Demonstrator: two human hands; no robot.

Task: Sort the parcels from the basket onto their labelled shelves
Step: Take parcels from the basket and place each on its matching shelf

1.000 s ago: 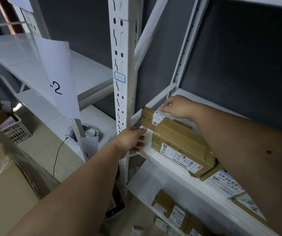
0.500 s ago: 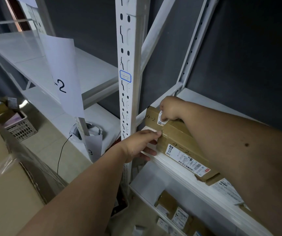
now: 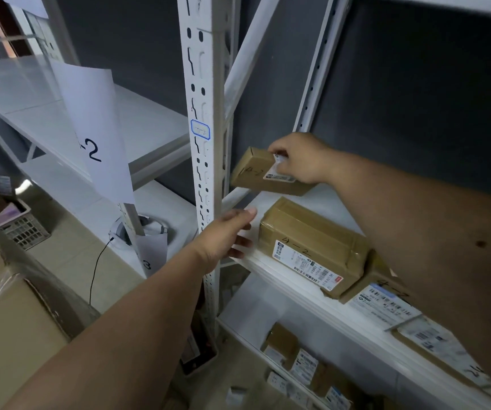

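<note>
My right hand [image 3: 300,159] grips a small brown parcel [image 3: 256,174] marked 4-2 and holds it tilted, lifted above the back left corner of the white shelf [image 3: 270,266]. A larger brown parcel [image 3: 312,247], also marked 4-2, lies on that shelf just in front of it. My left hand [image 3: 226,236] rests on the shelf's front left corner beside the larger parcel, thumb on top and fingers under the edge. More labelled parcels [image 3: 383,303] lie to the right, partly hidden by my right arm.
A white slotted upright [image 3: 202,137] with a small blue-edged label stands left of the hands. A paper sign [image 3: 96,134] reading "-2" hangs on the neighbouring rack. A basket [image 3: 22,226] with parcels sits on the floor at left. Several parcels [image 3: 297,359] fill the lower shelf.
My right hand has lifted the small parcel off the larger one and carried it back toward the rear of the shelf. The left hand has stayed at the shelf corner.
</note>
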